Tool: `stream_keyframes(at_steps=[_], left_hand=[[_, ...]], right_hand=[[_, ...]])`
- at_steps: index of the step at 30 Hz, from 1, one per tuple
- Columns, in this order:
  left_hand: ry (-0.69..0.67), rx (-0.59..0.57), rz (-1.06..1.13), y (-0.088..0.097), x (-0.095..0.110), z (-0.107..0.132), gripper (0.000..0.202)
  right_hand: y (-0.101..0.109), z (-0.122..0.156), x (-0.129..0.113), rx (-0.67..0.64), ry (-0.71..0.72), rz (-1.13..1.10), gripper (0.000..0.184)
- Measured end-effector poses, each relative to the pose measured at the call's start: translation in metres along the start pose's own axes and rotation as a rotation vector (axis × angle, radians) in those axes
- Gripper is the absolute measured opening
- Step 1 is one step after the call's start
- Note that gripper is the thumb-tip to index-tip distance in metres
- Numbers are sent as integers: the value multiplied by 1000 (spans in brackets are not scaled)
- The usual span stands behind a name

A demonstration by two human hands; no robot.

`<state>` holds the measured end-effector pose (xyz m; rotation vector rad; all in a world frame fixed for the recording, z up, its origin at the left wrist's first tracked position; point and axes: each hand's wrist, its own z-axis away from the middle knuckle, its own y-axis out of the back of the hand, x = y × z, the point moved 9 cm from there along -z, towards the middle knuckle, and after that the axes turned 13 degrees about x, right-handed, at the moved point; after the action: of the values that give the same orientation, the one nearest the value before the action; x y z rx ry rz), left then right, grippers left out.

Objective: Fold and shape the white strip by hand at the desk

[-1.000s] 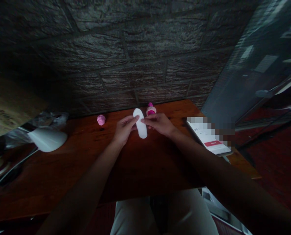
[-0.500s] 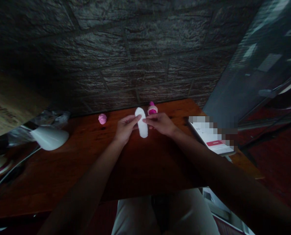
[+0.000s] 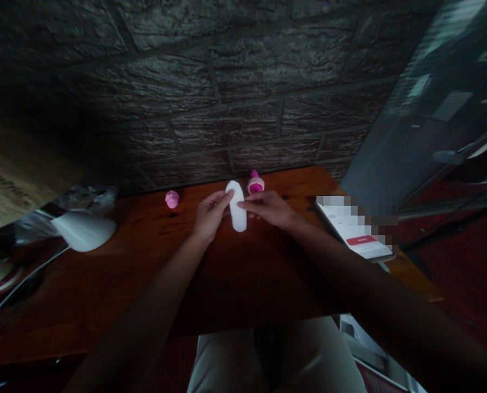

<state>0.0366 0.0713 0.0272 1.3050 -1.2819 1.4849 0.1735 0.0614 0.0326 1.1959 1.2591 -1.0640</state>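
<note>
Between both hands, above the table, a flattened white oblong piece [image 3: 239, 214] is held nearly upright; it looks soft, but its material is hard to tell. My left hand [image 3: 210, 214] pinches its left side, thumb on the face towards me. From the right, my right hand [image 3: 270, 208] presses its thumb and finger on the other edge. Just behind the right hand sits a bright pink and pale pink piece [image 3: 256, 183], partly covered by that hand. A small lumpy pink piece [image 3: 172, 199] lies on the table to the left of my left hand.
The wooden table [image 3: 145, 273] meets a dark brick wall [image 3: 259, 120]. A lit tablet or phone [image 3: 366, 248], partly pixelated, lies at the right. On the left are a white lamp-like cone [image 3: 85, 232], a cable [image 3: 26, 284], clear plastic [image 3: 94, 197] and a brown printed package [image 3: 18, 174].
Little differs. The right thumb has shifted slightly left and down on the white piece, and the piece tilts a little more. Both hands keep hold of it.
</note>
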Motion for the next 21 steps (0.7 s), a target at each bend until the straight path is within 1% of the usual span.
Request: stream_keyframes(at_steps=[4,7,9,14,17,21], left_hand=[[-11,38,17,5,1,-3,30],[2,22,27,5,-1,-4,28],[-4,17,30,5,-1,-4,28],[-54,26,11,6,0,-4,26],[-69,59,6,7,0,-4,26],[-58,110,28,10,1,-4,26]], right_hand=[[4,-1,4,40,-83,-71,17],[5,-1,11,57,-170,-124,8],[4,0,13,51,-195,-131,6],[2,0,15,53,-178,-82,8],[3,-1,16,74,-167,-60,9],[7,-4,13,126,-94,-22,11]])
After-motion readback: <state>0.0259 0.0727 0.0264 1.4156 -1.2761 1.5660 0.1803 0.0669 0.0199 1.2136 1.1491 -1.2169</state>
